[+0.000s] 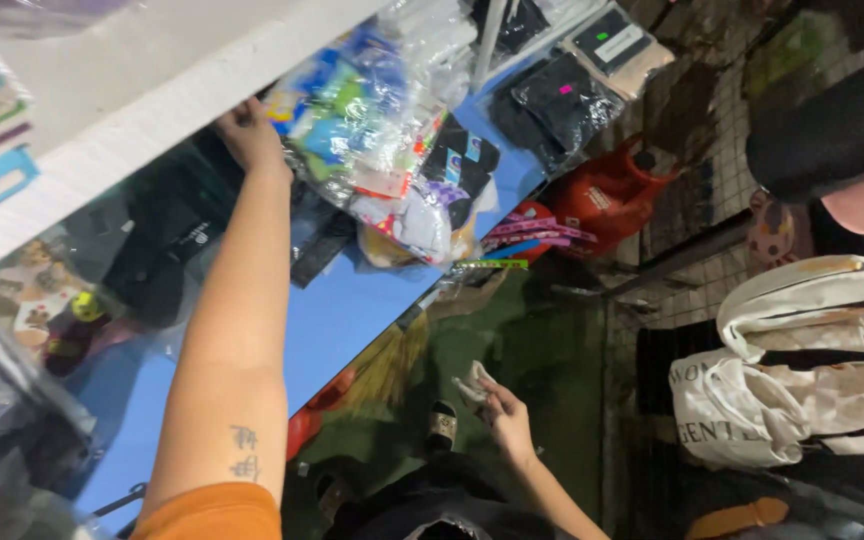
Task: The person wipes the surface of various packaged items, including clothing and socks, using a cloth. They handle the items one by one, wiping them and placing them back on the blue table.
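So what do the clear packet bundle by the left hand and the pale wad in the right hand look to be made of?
The bundle of clear packets holding coloured socks under the left hand looks like thin glossy plastic film: it shows glare and creases, and the knit goods inside show through. The small pale crumpled wad pinched by the right hand looks soft and matt, tissue or cloth; I cannot tell which.

The left hand (247, 135) reached under the shelf (152, 105), touching a pile of bagged goods (372, 130) lying on the table (352, 310) at its 3 o'clock. The right hand (505, 420) held a cloth (472, 383) below the table edge. Tote bags (802, 370) sat at 3 o'clock, well apart.
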